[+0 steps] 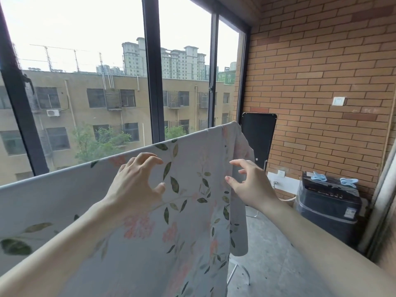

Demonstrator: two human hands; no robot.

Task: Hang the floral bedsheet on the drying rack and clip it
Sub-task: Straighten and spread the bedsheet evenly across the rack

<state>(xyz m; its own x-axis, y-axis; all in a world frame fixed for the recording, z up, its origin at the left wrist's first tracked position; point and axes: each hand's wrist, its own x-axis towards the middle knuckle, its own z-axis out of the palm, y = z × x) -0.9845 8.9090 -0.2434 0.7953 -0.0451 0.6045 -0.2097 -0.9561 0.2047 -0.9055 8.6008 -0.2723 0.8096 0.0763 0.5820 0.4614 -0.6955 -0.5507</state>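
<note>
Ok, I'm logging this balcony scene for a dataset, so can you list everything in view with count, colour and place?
floral bedsheet: one, pale grey with green leaves and pink flowers, draped over the rack, centre
drying rack: one, white leg showing under the sheet
clips: two, light blue, on the washing machine
washing machine: one, dark, right corner
black panel: one, leaning at the brick wall
brick wall: orange-brown, right
window frames: dark, behind
left hand: open, at the sheet
right hand: open, by the sheet's edge
</note>
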